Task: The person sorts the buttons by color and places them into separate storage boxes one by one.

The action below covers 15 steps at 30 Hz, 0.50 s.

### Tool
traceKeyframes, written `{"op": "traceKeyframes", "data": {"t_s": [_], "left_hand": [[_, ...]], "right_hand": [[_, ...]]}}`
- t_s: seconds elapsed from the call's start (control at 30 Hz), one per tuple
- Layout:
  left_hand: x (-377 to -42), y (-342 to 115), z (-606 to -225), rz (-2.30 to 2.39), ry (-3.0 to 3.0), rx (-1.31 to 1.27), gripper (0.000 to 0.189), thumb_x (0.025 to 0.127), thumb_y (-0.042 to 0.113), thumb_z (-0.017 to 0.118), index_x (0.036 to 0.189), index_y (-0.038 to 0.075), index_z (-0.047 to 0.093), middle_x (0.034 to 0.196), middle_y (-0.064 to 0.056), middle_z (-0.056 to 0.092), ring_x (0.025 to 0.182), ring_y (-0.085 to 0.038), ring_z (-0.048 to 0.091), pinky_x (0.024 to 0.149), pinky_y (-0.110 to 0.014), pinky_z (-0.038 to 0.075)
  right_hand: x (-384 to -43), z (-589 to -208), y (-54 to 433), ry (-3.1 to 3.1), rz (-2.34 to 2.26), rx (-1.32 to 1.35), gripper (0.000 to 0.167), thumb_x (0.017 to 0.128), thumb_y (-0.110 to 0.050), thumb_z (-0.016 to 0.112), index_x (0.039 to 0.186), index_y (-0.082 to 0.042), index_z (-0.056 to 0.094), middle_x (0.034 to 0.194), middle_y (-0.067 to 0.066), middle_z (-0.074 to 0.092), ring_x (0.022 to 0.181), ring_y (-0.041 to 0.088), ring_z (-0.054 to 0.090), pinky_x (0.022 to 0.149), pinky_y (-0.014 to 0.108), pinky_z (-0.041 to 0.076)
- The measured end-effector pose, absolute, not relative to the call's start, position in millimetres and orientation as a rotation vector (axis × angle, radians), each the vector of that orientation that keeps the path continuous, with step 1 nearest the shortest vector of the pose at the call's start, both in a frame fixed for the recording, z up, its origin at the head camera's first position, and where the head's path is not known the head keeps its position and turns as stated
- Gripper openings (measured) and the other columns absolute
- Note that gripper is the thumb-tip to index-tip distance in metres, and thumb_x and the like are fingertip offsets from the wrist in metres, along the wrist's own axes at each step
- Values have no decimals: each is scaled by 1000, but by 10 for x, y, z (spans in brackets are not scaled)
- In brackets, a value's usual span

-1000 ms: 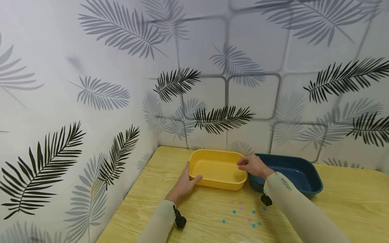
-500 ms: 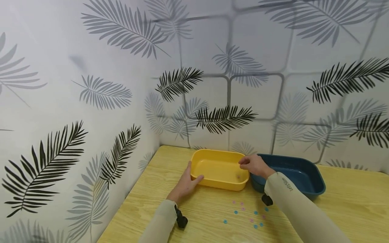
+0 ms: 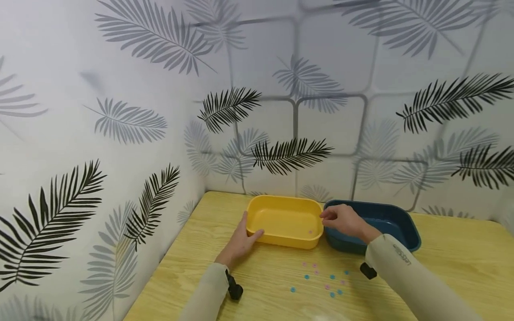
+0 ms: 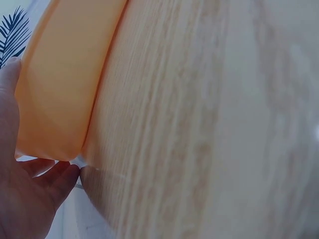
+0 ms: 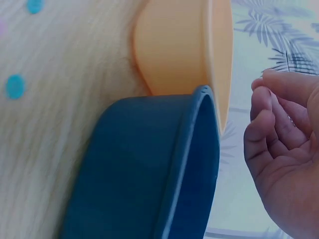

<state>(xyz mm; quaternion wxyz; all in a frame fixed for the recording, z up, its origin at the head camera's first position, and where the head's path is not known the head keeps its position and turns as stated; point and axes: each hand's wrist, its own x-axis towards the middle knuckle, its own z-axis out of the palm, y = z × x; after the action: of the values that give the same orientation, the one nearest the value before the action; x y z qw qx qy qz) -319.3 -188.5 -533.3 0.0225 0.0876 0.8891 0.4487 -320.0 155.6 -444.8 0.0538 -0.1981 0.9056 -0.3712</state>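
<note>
My left hand (image 3: 240, 240) grips the left end of a yellow plastic basin (image 3: 285, 241), thumb at the front rim and fingers behind the end wall, as the left wrist view also shows. One small pink button (image 3: 310, 232) lies inside the basin near its right end. Over the spot where the yellow basin meets a dark blue basin (image 3: 341, 242), my right hand (image 3: 343, 219) hovers with loosely curled fingers. Nothing shows between its fingertips (image 5: 262, 87) in the right wrist view, and it touches neither basin.
Several small buttons in pink (image 3: 327, 287) and blue (image 3: 292, 290) lie scattered on the wood-grain table (image 3: 453, 258) in front of the basins. A leaf-patterned wall (image 3: 277, 111) rises behind the table and along its left side.
A pink button in the right hand's fingertips has dropped into the yellow basin. The right hand has shifted slightly right, away from the basin's interior. My left hand keeps its hold.
</note>
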Motion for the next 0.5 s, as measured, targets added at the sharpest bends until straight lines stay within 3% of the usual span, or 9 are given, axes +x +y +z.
{"op": "traceKeyframes", "data": {"t_s": [0.2, 0.5], "left_hand": [[-3170, -1908, -5313, 1388, 2756, 274, 95, 90, 55, 54, 153, 12, -4, 157, -11, 6, 142, -27, 15, 112, -47, 18], [-3184, -1888, -5339, 1394, 2753, 277, 99, 88, 61, 52, 153, 11, -3, 157, -11, 7, 142, -27, 15, 112, -47, 18]], "right_hand": [[-2989, -4505, 1609, 2687, -1129, -731, 20, 90, -10, 64, 107, 1, 67, 87, 2, 66, 70, 15, 58, 61, 29, 51], [-2713, -4584, 1771, 2680, -1079, -822, 14, 89, -16, 66, 100, -7, 69, 85, -4, 66, 73, 10, 61, 62, 25, 51]]}}
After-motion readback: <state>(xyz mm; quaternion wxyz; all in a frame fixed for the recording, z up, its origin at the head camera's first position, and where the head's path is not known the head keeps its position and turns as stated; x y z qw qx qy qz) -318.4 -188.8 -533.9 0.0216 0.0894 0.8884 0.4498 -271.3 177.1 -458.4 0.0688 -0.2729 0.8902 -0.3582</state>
